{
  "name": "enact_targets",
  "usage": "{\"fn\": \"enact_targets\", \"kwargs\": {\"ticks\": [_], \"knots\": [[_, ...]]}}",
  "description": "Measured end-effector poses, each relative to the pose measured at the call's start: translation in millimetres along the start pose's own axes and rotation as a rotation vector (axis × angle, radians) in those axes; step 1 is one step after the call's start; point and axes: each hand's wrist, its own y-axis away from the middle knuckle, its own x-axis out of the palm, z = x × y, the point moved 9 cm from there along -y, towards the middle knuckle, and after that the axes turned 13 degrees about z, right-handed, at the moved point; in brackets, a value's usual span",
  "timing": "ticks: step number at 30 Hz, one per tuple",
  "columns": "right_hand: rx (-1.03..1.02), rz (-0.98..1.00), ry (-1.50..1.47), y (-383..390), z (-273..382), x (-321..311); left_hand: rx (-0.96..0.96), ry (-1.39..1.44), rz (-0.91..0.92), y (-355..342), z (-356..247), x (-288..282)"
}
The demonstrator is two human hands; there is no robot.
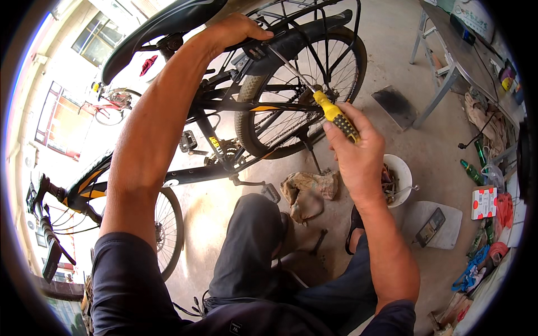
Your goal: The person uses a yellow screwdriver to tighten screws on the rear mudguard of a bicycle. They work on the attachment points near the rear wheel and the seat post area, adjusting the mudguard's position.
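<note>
My right hand [361,148] is closed around the yellow-and-black handle of a screwdriver [334,113]. The metal shaft slants up and left, and its tip meets the front part of the black rear mudguard [308,35]. My left hand [236,31] reaches under the saddle [162,28] and grips the mudguard's front end. Its thumb shows along the near side, while the other fingers are hidden behind. The bicycle [224,143] is black with orange accents. Its rear wheel [358,67] lies below the mudguard, under a black rear rack [291,14].
On the floor are a crumpled cloth [308,193], a white bucket of tools [402,171], a dark plate [395,106] and a phone [431,226] on a pale slab. A metal-legged table [476,61] stands right, near green bottles [472,172]. Another bicycle [115,103] stands far left.
</note>
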Motion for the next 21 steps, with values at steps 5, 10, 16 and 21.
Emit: {"fn": "enact_targets", "kwargs": {"ticks": [5, 10, 16, 21], "knots": [[-0.289, -0.08, 0.369, 7, 24, 2, -0.02, -0.048, -0.005, 1, -2, -1], [-0.278, -0.082, 0.341, 7, 23, 2, -0.01, -0.028, 0.02, 0, -1, 0], [-0.212, -0.058, 0.223, 5, 16, 0, -0.03, -0.014, 0.042, 3, -6, 3], [-0.053, -0.035, 0.061, 2, 1, 1, -0.037, 0.012, 0.024, 5, -2, 1]]}}
